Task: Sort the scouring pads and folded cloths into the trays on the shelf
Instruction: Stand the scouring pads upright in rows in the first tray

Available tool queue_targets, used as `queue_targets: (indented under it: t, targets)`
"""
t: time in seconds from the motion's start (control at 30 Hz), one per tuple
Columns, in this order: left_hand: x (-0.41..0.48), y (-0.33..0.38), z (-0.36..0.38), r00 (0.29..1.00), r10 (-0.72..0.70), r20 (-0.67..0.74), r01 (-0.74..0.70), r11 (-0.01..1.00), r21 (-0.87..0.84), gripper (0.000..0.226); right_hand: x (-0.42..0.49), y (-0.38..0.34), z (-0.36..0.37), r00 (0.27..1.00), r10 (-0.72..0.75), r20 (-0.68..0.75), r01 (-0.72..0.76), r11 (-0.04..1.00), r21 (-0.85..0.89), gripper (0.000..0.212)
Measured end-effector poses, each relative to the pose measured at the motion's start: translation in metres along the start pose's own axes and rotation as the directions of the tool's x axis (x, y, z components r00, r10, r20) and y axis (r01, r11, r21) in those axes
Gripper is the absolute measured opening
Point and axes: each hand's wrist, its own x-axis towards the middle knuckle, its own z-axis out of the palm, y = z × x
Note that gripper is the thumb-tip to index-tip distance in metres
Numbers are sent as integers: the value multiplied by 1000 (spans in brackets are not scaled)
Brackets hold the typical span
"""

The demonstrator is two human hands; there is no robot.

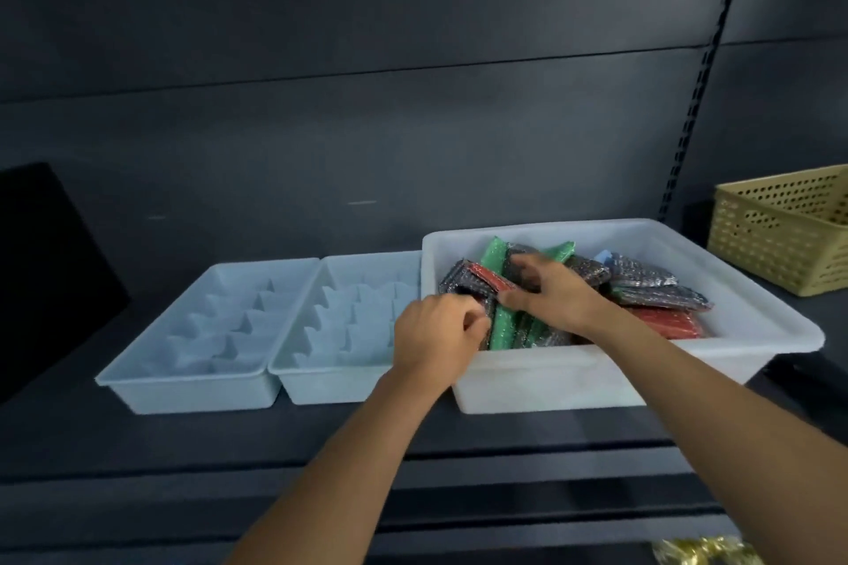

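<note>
Shelf [321, 436]: It is dark and runs across the whole picture. Everything for the job sits on it.
Big tub [573, 381]: It is white and sits in the right middle of the picture. All the things to sort are in here, so it looks like the sorting has hardly begun.
Left tray [183, 376]: It is pale blue and sits in the left middle. Its little boxes have nothing in them.
Middle tray [321, 388]: It sits between the left tray and the big tub, touching both. Its boxes that show have nothing in them too.
Basket [780, 234]: It is yellow with holes and sits at the right edge. I cannot see inside it.
Pile [661, 294]: Green, red, dark sparkly and blue pieces lie all mixed up in the big tub. I cannot tell which are scouring pads and which are cloths.
Right grip [546, 294]: It reaches into the left part of the pile. Its fingers are bent and look to be pinching the red pad, but it is blurry.
Left grip [440, 326]: It is at the tub's left edge. Its fingers are curled round the edge of the dark pad.
Dark pad [459, 278]: It is inside the tub, not in a tray yet.
Red pad [491, 276]: It lies on the dark pad, inside the tub. Every piece is waiting to go into a tray.
</note>
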Motion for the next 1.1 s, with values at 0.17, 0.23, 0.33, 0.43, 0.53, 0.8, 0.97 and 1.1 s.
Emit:
queue_targets:
  t: [0.17, 0.23, 0.33, 0.43, 0.53, 0.8, 0.97, 1.1]
  targets:
    - [38, -5, 15, 982, -27, 185, -34, 947, 318, 43, 19, 3, 6, 988, 152, 39, -150, 988, -36, 69]
    - [49, -6, 21, 978, -52, 200, -19, 940, 340, 41, 24, 5, 6, 989, 147, 31, -144, 987, -67, 49]
    - [55, -7, 25, 985, -79, 153, 37, 965, 261, 32, 28, 8, 6, 991, 129, -35, -133, 979, -151, 22]
    - [54, -11, 20, 993, -109, 56, 109, 994, -6, 29, 28, 3, 1, 942, 105, -318, -198, 940, -276, 22]
    - [55, -21, 8, 962, -272, -7, 227, 817, -530, 16, 29, -8, -2, 812, 25, -583, -173, 964, -200, 25]
    - [24, -87, -34, 893, -428, -139, 117, 518, -847, 8, 53, -71, 42, 830, -97, -549, 252, 944, 213, 15]
    - [17, -175, -66, 903, -414, -113, 166, 580, -798, 12, 83, -118, 102, 919, -133, -371, 241, 934, 263, 5]
    - [11, -261, -88, 903, -414, -118, 230, 697, -679, 17, 107, -150, 156, 936, -76, -342, 164, 958, 235, 8]
